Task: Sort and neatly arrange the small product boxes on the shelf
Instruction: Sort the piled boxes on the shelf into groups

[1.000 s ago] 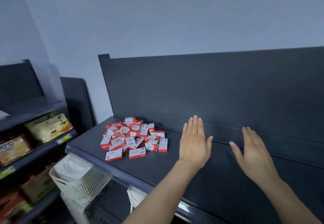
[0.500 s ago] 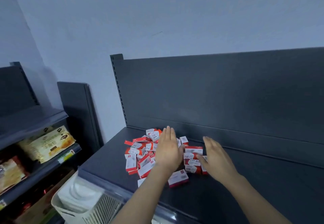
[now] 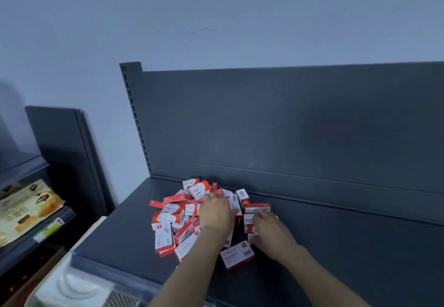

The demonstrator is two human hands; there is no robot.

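On shelf [image 3: 336,246], jumbled red-white boxes [image 3: 168,213], seemingly paper-clips

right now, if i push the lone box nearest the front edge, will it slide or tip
Probably slides: the box lies flat on its broad face on the smooth shelf. Likely light and stiff, being small cardboard.

left hand [image 3: 216,213] and right hand [image 3: 271,232], forearms [image 3: 192,270] bare.

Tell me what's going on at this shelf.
A person has both hands in a jumbled pile of small red-and-white boxes on the dark shelf. The left hand lies over the pile's middle, the right hand at its right edge. Nothing is lined up yet; whether either hand holds a box is unclear.
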